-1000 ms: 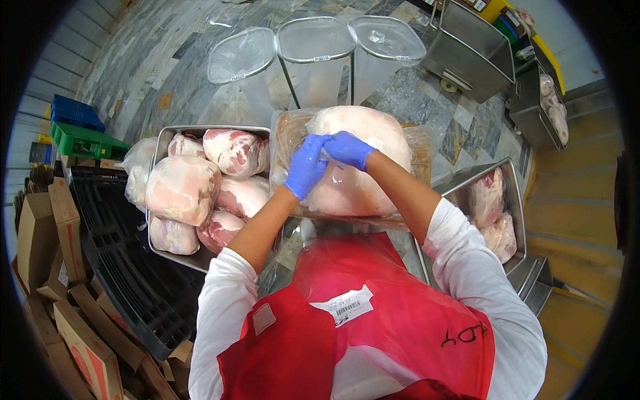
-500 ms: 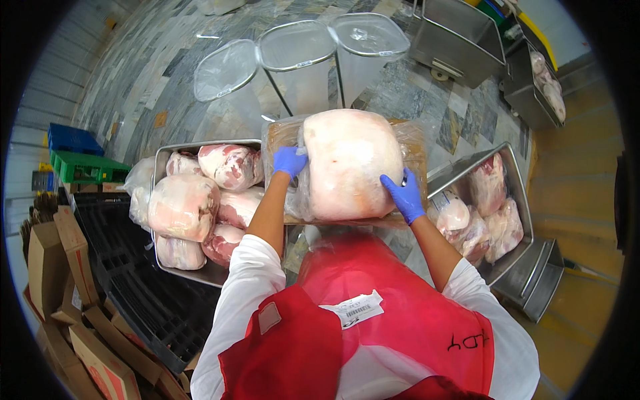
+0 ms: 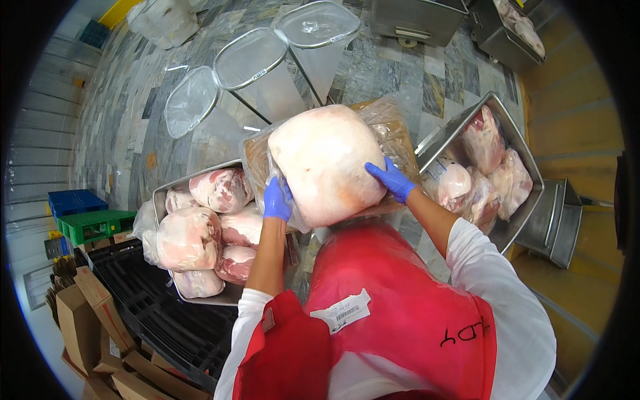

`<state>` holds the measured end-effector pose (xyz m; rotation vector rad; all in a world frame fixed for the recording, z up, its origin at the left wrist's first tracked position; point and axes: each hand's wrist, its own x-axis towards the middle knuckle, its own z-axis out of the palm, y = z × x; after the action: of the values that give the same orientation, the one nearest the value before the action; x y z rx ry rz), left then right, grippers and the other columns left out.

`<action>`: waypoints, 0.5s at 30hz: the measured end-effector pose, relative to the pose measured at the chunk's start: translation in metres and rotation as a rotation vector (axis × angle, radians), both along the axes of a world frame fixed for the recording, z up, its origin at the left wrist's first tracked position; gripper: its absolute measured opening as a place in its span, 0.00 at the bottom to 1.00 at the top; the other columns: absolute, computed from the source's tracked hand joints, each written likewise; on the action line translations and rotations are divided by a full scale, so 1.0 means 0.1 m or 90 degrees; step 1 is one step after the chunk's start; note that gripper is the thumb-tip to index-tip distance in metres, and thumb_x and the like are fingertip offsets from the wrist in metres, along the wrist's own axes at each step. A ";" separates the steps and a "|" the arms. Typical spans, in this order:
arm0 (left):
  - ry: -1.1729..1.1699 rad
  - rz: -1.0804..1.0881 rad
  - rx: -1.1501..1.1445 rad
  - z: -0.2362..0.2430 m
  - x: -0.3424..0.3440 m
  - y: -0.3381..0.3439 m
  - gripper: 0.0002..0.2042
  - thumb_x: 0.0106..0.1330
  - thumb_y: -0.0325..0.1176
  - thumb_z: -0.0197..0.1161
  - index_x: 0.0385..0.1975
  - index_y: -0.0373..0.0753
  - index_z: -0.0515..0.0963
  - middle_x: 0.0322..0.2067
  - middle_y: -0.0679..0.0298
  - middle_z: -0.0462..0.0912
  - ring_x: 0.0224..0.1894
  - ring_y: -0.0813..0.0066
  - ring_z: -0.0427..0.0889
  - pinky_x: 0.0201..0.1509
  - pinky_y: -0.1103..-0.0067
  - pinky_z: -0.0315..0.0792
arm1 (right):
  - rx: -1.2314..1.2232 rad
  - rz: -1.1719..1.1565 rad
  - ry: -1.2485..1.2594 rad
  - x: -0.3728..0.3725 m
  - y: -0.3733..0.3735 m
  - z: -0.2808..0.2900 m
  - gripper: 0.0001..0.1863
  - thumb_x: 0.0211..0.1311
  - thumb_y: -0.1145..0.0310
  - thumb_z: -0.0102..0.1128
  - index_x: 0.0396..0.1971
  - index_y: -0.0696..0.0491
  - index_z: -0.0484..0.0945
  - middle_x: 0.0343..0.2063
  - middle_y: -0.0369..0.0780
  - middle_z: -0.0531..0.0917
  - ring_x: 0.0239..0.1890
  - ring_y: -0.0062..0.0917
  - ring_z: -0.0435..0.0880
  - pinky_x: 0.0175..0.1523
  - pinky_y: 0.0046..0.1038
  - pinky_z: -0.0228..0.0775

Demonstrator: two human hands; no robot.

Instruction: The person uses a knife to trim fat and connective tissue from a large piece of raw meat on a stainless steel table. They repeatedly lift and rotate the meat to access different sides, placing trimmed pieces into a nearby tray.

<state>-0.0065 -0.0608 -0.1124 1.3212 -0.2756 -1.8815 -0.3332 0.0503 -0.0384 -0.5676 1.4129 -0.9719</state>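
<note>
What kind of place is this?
Probably a meat-packing or meat-processing room. Large wrapped cuts of meat lie in metal bins at either side, a big pale cut sits between the blue-gloved left hand and right hand, and cardboard boxes lie nearby.

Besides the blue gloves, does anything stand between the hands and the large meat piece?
At the right hand, nothing visible. Clear plastic film lies left of the large meat piece, by the left hand; whether it separates them, I cannot tell.
</note>
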 end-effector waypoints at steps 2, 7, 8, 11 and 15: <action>0.000 0.009 0.066 0.42 -0.12 0.18 0.15 0.78 0.41 0.42 0.38 0.44 0.77 0.28 0.67 0.81 0.29 0.74 0.80 0.34 0.77 0.76 | -0.012 -0.027 0.027 -0.05 0.03 -0.19 0.49 0.58 0.49 0.73 0.71 0.60 0.58 0.65 0.46 0.71 0.65 0.34 0.72 0.69 0.34 0.64; 0.033 0.042 0.070 0.74 0.27 0.58 0.12 0.75 0.43 0.49 0.29 0.49 0.74 0.18 0.73 0.74 0.19 0.80 0.73 0.22 0.82 0.69 | 0.020 0.050 -0.055 0.10 -0.13 0.04 0.46 0.59 0.45 0.70 0.68 0.61 0.63 0.61 0.47 0.75 0.63 0.35 0.74 0.66 0.36 0.68; 0.021 0.081 0.071 1.02 0.24 0.58 0.12 0.75 0.43 0.50 0.30 0.48 0.75 0.20 0.71 0.76 0.21 0.78 0.75 0.23 0.81 0.71 | 0.030 0.053 -0.095 0.14 -0.13 0.00 0.46 0.60 0.44 0.69 0.67 0.60 0.64 0.60 0.47 0.75 0.62 0.35 0.74 0.66 0.36 0.69; 0.026 0.108 0.020 2.06 0.08 0.25 0.09 0.72 0.41 0.54 0.34 0.46 0.78 0.25 0.67 0.81 0.25 0.73 0.80 0.29 0.79 0.78 | 0.099 -0.042 -0.179 0.36 -0.09 -0.28 0.46 0.60 0.39 0.66 0.65 0.60 0.66 0.57 0.47 0.77 0.60 0.36 0.76 0.63 0.36 0.71; 0.168 -0.030 -0.019 2.13 0.18 -0.15 0.07 0.71 0.36 0.54 0.35 0.43 0.78 0.28 0.65 0.83 0.27 0.70 0.83 0.31 0.75 0.81 | 0.157 -0.042 -0.328 0.56 -0.09 -0.15 0.46 0.60 0.39 0.66 0.67 0.57 0.64 0.59 0.49 0.76 0.60 0.39 0.77 0.63 0.38 0.72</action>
<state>0.0115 -0.0761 0.1002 1.0391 -0.1980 -2.0574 -0.2773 0.0414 -0.0530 -0.0734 1.0674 -0.8979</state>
